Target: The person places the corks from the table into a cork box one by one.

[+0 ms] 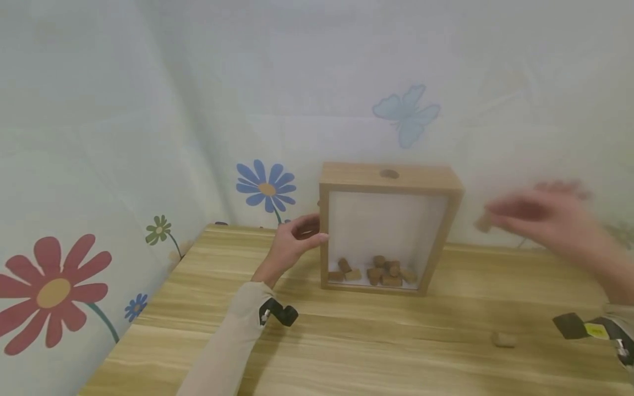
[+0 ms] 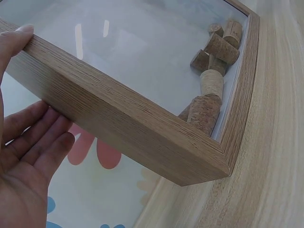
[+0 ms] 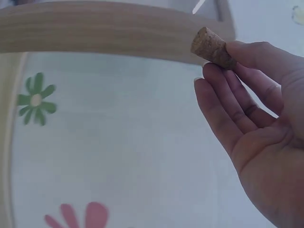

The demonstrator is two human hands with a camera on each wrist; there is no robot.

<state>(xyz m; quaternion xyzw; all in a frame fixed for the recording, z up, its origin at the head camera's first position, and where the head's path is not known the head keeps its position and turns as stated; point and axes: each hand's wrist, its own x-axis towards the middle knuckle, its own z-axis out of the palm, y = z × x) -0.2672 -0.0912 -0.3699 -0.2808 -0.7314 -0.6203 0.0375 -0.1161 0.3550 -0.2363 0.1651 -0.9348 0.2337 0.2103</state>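
A wooden shadow box (image 1: 391, 181) with a clear front and a round hole in its top stands upright on the table. Several corks (image 1: 388, 272) lie inside along its bottom. My left hand (image 1: 292, 245) holds the box's left side, thumb on the front edge and fingers toward the back; the left wrist view shows the thumb (image 2: 19, 38) on the frame. To the right of the box, my right hand (image 1: 550, 217) is raised and blurred. Between thumb and fingers it pinches a cork (image 3: 212, 47), clear of the box and the table.
One loose cork (image 1: 503, 340) lies on the wooden table (image 1: 346, 346), right of the box and nearer to me. Behind the table hangs a pale cloth backdrop (image 1: 297, 82) printed with flowers and a butterfly. The table's left edge runs diagonally.
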